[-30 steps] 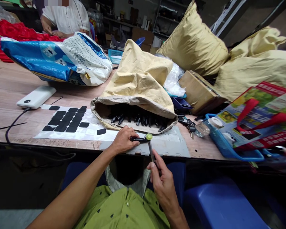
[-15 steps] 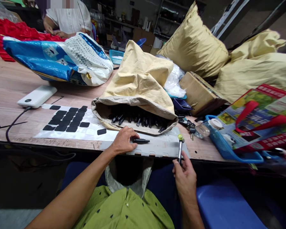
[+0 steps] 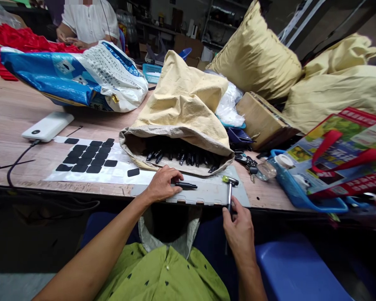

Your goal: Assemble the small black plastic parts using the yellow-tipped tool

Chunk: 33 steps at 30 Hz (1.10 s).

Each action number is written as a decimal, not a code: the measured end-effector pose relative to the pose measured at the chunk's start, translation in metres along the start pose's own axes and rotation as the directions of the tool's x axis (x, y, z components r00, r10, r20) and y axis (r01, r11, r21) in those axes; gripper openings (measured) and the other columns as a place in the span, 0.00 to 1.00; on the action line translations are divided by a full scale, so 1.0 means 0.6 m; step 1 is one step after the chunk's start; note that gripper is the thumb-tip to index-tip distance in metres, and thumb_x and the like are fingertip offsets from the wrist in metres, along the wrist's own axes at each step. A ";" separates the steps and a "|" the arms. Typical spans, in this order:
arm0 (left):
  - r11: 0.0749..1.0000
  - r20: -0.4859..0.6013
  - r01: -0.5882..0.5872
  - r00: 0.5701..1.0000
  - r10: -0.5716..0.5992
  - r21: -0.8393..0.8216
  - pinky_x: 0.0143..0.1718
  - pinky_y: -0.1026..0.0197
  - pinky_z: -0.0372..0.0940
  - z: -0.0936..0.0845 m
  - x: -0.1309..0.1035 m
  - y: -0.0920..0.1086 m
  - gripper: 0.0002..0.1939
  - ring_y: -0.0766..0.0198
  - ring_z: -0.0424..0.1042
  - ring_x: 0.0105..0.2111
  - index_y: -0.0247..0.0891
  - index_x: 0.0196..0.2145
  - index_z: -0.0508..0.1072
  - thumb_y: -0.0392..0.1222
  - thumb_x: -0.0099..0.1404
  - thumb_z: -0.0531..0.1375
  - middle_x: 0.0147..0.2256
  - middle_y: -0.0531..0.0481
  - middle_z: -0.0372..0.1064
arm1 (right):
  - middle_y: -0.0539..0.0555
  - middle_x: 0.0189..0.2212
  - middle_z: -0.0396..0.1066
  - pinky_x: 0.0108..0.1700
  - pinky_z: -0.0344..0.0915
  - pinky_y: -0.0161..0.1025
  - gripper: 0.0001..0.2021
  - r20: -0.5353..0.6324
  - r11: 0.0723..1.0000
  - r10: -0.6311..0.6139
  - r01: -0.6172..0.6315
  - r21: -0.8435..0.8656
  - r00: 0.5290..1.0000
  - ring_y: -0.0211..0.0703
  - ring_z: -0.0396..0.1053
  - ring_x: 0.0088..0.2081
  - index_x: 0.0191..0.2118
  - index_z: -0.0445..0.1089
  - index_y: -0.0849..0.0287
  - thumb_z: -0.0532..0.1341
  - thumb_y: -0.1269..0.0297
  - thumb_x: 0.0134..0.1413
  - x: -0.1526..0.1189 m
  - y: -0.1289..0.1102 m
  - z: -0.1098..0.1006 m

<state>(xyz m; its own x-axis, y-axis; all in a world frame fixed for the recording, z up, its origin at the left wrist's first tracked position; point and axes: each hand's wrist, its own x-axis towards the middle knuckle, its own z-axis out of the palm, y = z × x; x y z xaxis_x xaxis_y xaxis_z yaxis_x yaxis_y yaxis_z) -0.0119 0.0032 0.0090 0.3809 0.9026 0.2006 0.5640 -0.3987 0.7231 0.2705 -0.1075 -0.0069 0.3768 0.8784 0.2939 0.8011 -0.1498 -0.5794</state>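
Observation:
Just in front of the cloth sack's mouth, my left hand (image 3: 163,184) grips the left end of a slim black pen-like part (image 3: 186,185) that lies over a grey sheet (image 3: 208,194). My right hand (image 3: 238,219) is closed round the handle of a small hammer (image 3: 229,190), whose head has one yellow-green face and one dark face. The hammer head is over the right part of the sheet, apart from the black part. Inside the open beige sack (image 3: 183,106) lie several similar black parts.
Black rounded patches (image 3: 86,161) lie on white paper at the left, by a white power bank (image 3: 47,126) with a cable. A blue-and-white bag (image 3: 78,77) is behind them. Keys, a bottle, a blue basket (image 3: 319,205) and a colourful bag stand right. A person sits across the table.
My right hand has moved a little left with the hammer, and the head has turned so that its dark face now shows. My left hand has hardly moved.

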 end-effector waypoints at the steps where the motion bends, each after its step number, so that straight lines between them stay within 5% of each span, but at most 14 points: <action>1: 1.000 -0.006 0.004 1.000 -0.005 -0.007 0.44 0.55 0.61 0.000 0.000 0.000 0.12 0.57 0.67 0.39 0.42 0.38 0.75 0.36 0.54 0.68 0.33 0.53 0.74 | 0.58 0.42 0.69 0.38 0.68 0.44 0.26 -0.027 0.997 -0.009 0.007 -0.074 1.000 0.45 0.66 0.33 0.60 0.71 0.57 0.60 0.54 0.59 0.002 -0.008 -0.005; 6: 0.999 -0.042 -0.018 0.999 0.016 -0.046 0.44 0.56 0.61 -0.003 -0.003 0.002 0.16 0.59 0.68 0.37 0.41 0.42 0.74 0.35 0.55 0.68 0.33 0.54 0.72 | 0.62 0.45 0.68 0.52 0.66 0.52 0.23 -0.128 0.972 -0.220 0.206 -0.114 0.967 0.54 0.67 0.48 0.60 0.71 0.59 0.59 0.57 0.63 0.015 -0.061 -0.017; 14: 0.989 -0.040 -0.124 0.992 0.121 -0.085 0.45 0.57 0.61 -0.010 -0.006 0.004 0.12 0.59 0.68 0.37 0.40 0.39 0.77 0.39 0.57 0.70 0.32 0.52 0.73 | 0.60 0.54 0.70 0.57 0.63 0.50 0.23 0.216 0.885 -0.465 0.453 0.106 0.859 0.53 0.64 0.52 0.63 0.66 0.57 0.59 0.64 0.64 0.018 -0.162 0.047; 19: 0.974 -0.032 -0.124 0.992 0.120 -0.188 0.45 0.56 0.62 -0.016 -0.006 -0.005 0.12 0.58 0.69 0.39 0.40 0.41 0.79 0.45 0.59 0.69 0.36 0.49 0.75 | 0.57 0.42 0.75 0.51 0.63 0.47 0.11 0.240 0.895 -0.441 0.405 0.186 0.865 0.51 0.64 0.46 0.49 0.74 0.57 0.59 0.63 0.66 0.025 -0.178 0.082; 26: 0.957 0.013 -0.118 0.992 0.126 -0.266 0.43 0.58 0.62 -0.025 -0.005 -0.009 0.16 0.58 0.69 0.40 0.40 0.42 0.79 0.51 0.60 0.69 0.36 0.49 0.74 | 0.56 0.42 0.75 0.49 0.64 0.45 0.13 0.279 0.888 -0.406 0.304 0.346 0.870 0.49 0.65 0.45 0.51 0.73 0.57 0.55 0.62 0.68 0.020 -0.175 0.084; 33: 0.963 0.031 -0.134 0.989 0.145 -0.235 0.43 0.58 0.61 -0.022 -0.006 -0.010 0.14 0.60 0.68 0.37 0.40 0.41 0.79 0.50 0.62 0.67 0.35 0.50 0.74 | 0.55 0.38 0.73 0.47 0.63 0.43 0.14 0.355 0.910 -0.369 0.257 0.325 0.859 0.48 0.66 0.43 0.48 0.74 0.56 0.52 0.61 0.70 0.011 -0.176 0.090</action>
<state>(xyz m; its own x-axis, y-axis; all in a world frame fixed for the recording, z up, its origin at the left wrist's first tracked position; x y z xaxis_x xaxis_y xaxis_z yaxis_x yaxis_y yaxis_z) -0.0263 0.0046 0.0125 0.4814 0.8297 0.2825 0.3199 -0.4664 0.8247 0.1634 -0.0612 0.0151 -0.1371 0.9709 0.1962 0.6747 0.2365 -0.6992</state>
